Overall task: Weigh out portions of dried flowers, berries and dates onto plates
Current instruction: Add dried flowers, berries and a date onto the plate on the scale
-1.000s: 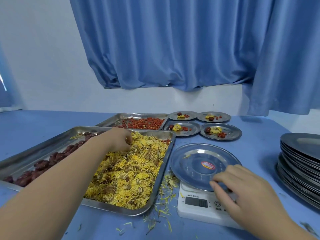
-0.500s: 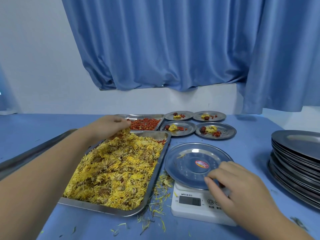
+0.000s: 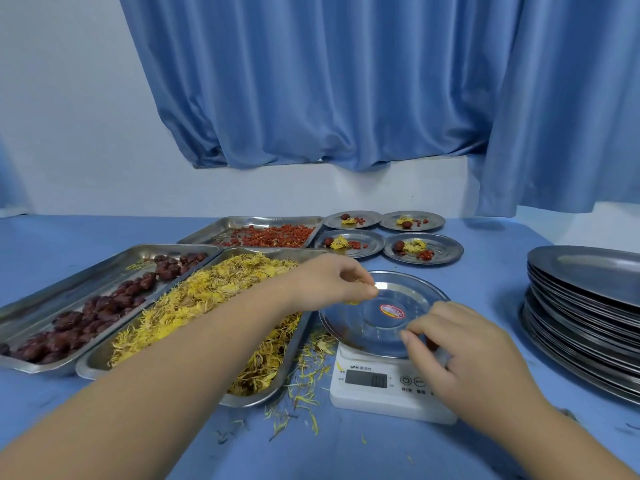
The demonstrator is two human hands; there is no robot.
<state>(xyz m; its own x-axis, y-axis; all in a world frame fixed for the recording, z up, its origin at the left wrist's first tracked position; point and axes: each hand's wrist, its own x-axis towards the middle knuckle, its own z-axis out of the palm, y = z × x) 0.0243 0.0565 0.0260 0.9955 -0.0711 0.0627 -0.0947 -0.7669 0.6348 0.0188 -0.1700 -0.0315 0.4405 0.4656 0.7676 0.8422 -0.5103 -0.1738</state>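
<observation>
Fingertips (image 3: 373, 289) of left hand (image 3: 329, 282) pinch flowers (image 3: 353, 302) over plate (image 3: 412, 293).

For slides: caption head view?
Left hand pinches yellow dried flowers over round steel plate on white scale; right hand holds it.

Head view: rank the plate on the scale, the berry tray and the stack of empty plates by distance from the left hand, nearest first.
1. The plate on the scale: the left hand, pinching dried flowers, is over its left rim.
2. The berry tray: behind the hand, farther back.
3. The stack of empty plates: far right of the table.
</observation>
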